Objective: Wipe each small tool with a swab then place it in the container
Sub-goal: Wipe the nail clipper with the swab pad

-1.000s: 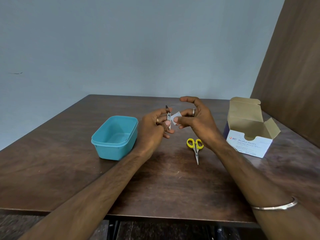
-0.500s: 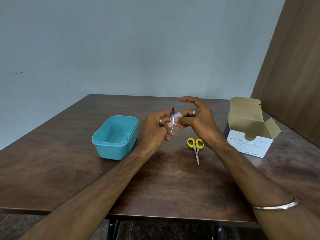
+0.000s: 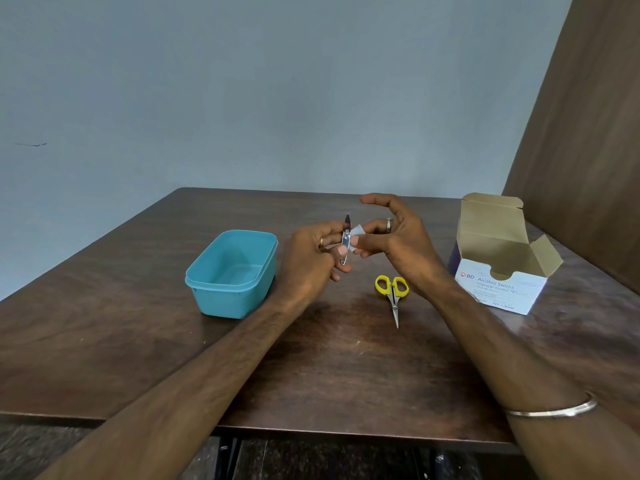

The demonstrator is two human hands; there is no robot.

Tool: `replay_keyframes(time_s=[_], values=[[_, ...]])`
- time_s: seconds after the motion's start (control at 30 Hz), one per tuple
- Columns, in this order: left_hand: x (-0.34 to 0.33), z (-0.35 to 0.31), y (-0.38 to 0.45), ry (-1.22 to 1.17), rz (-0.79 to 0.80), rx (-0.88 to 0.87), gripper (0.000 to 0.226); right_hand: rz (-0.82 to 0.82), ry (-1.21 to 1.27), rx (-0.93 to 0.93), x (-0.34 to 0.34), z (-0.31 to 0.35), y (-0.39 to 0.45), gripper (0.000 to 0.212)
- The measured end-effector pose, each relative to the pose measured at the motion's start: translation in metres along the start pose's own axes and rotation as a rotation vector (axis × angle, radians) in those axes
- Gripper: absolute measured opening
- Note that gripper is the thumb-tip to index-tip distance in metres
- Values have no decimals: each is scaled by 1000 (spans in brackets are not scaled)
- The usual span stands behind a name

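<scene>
Brown desk [image 3: 311, 368], frame centre: left hand [image 3: 311, 261] is gripping the nail clipper [image 3: 345, 241] upright while right hand [image 3: 398, 240] is pinching the swab [image 3: 356, 233] against it. Wiping step under way; next, judged: dropping it into the teal container [image 3: 232, 275], centre-left. Scissors [image 3: 393, 292] are lying unwiped.

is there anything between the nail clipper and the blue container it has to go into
Nothing visible blocks it. The nail clipper, held by the left hand, is just right of the open container, with only that hand between. The scissors lie on the other side.
</scene>
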State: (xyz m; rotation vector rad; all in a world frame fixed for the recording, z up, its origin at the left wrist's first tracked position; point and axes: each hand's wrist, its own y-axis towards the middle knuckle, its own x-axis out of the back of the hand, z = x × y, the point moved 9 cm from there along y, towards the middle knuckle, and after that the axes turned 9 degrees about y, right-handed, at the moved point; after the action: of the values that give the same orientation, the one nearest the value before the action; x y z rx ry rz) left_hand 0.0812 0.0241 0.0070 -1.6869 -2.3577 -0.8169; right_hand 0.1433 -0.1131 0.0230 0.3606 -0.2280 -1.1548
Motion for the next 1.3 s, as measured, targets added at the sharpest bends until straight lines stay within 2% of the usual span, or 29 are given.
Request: replay_keyframes(time_s=[0.13, 0.33, 0.53, 0.77, 0.93, 1.17, 1.3], values=[[2, 3, 1, -12, -13, 8, 38, 41, -21, -14, -5, -2, -1, 65], [-1, 0, 0, 8, 8, -2, 38, -20, 5, 12, 1, 3, -1, 63], [3, -1, 1, -53, -22, -1, 36, 57, -13, -24, -5, -3, 0, 60], [12, 0, -1, -174, -119, 35, 26, -48, 85, -7, 8, -1, 1, 41], [20, 2, 0, -135, -199, 19, 22, 25, 141, -99, -1, -14, 2, 15], [21, 0, -1, -167, -204, 9, 16, 160, 224, -270, -17, -27, -5, 12], [20, -2, -2, -174, -184, -1, 17, 165, 220, -273, -19, -28, -6, 9]])
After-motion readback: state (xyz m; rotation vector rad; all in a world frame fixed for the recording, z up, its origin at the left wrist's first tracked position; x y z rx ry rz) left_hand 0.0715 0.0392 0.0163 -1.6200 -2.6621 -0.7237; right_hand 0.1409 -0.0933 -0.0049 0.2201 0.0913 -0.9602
